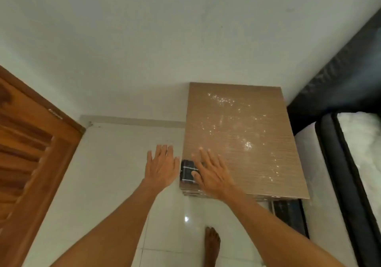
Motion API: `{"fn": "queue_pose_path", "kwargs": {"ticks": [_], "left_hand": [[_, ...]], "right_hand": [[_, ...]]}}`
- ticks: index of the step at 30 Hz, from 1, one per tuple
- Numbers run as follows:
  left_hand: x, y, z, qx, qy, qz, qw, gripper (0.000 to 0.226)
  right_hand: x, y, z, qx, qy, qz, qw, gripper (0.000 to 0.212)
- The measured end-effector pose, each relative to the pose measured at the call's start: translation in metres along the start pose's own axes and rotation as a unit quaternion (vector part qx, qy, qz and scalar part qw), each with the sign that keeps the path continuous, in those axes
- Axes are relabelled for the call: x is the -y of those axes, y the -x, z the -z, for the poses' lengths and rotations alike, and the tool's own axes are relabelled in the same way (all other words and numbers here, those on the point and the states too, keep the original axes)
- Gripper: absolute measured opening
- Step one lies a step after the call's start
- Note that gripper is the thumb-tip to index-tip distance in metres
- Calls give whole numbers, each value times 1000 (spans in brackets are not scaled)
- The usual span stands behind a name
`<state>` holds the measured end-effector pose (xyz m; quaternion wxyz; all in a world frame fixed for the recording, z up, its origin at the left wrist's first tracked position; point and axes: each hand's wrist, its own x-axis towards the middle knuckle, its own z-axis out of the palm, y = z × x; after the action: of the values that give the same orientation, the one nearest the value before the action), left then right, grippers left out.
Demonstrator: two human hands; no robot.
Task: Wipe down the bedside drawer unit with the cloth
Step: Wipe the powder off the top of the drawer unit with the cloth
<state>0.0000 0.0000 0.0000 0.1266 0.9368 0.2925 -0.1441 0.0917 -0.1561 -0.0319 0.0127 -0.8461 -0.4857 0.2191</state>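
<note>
both forearms bare, no sleeves; hands ringless; foot bare.

Dim, greenish indoor light. Glare sparkles on the drawer unit top and one spot on the floor tile. Edges bow, wide-angle; everything looks soft, perhaps compression blur.

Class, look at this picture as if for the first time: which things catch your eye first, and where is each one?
Two bare hands spread in the middle: the left hand over the white floor, the right hand over the near-left corner of the drawer unit. A small dark cloth lies on that corner between them. The unit's top glistens with scattered bright specks.
</note>
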Motion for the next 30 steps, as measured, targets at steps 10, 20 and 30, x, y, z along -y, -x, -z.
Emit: {"fn": "queue_pose_path", "kwargs": {"ticks": [10,20,30], "left_hand": [[-2,-56,-62,60,22,46,997,51],[-29,-113,-45,20,71,27,997,40],[-40,-173,-42,26,67,-4,997,61]], "right_hand": [[-34,-53,-47,3,-19,2,1000,62],[-80,-104,13,23,-170,11,985,31],[-162,-223,112,-184,20,-9,983,42]]}}
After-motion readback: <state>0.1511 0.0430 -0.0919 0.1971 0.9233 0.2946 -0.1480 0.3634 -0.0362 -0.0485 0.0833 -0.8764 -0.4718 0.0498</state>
